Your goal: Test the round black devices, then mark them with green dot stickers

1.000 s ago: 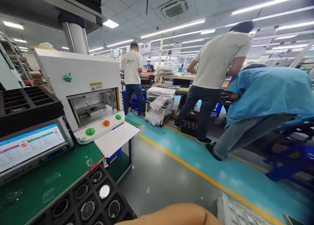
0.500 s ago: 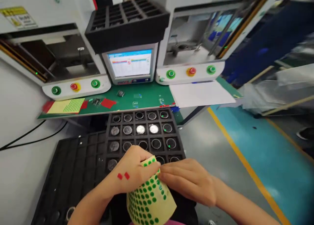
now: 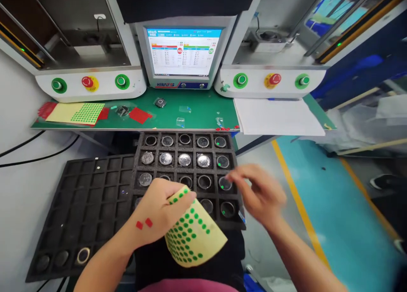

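Note:
A yellow sheet of green dot stickers (image 3: pixel 203 228) is pinched between the thumb and fingers of my left hand (image 3: pixel 159 211), its lower part curling. Two red stickers sit on the back of that hand. My right hand (image 3: pixel 262 194), blurred, is above the right edge of the black foam tray (image 3: pixel 187 169); thumb and forefinger are pressed together, and what they hold, if anything, is too small to make out. Round metal-rimmed parts lie in the tray's compartments. Those in the right column, such as one part (image 3: pixel 228 209), carry a green dot.
Another black tray (image 3: pixel 92 207) lies lower left with a few round parts. Behind are a green bench (image 3: pixel 203 113), a monitor (image 3: pixel 184 54) and machine buttons. On the bench are white paper (image 3: pixel 280 116), a second dot sheet (image 3: pixel 89 113) and red sticker pieces (image 3: pixel 140 115).
My right hand has moved away from the sticker sheet, up and right over the tray's edge. My left hand with the sheet has shifted slightly left. The view has tilted down and come closer.

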{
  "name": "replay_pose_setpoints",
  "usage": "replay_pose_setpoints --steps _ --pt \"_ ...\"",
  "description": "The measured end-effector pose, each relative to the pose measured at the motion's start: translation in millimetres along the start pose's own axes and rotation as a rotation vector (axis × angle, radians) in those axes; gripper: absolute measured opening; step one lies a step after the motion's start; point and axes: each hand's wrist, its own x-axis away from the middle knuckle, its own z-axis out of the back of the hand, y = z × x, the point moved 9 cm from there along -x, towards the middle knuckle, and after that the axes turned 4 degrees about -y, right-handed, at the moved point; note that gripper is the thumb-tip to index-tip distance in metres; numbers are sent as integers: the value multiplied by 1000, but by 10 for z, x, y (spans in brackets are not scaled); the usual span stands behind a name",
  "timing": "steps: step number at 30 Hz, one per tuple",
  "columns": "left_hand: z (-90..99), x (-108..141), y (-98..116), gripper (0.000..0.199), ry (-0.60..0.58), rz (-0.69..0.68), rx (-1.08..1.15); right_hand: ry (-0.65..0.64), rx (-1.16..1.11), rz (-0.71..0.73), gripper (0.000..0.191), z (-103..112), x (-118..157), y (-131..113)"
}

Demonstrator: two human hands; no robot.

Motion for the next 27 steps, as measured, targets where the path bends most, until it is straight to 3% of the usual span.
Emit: replay_pose_setpoints --steps 2,5,11,15,22,25,27 --pt "69 3 -117 44 14 48 6 51 -13 -209 17 -30 -172 489" --pt "47 -18 -289 45 -56 113 -35 -81 -39 -321 26 -319 -465 988" --pt "75 -139 -500 47 -51 180 95 -302 -16 -455 20 -841 -729 1484" --pt "190 -213 -571 48 18 203 158 -319 45 -499 15 -888 -722 1591" --pt "340 -296 -572 49 173 146 296 -180 64 -550 11 -835 -753 1707" --pt "350 -261 -556 49 213 126 327 -110 18 -520 17 -755 -774 1512" --pt "345 -221 -531 48 237 108 329 -41 -7 -453 14 -630 -744 1180"
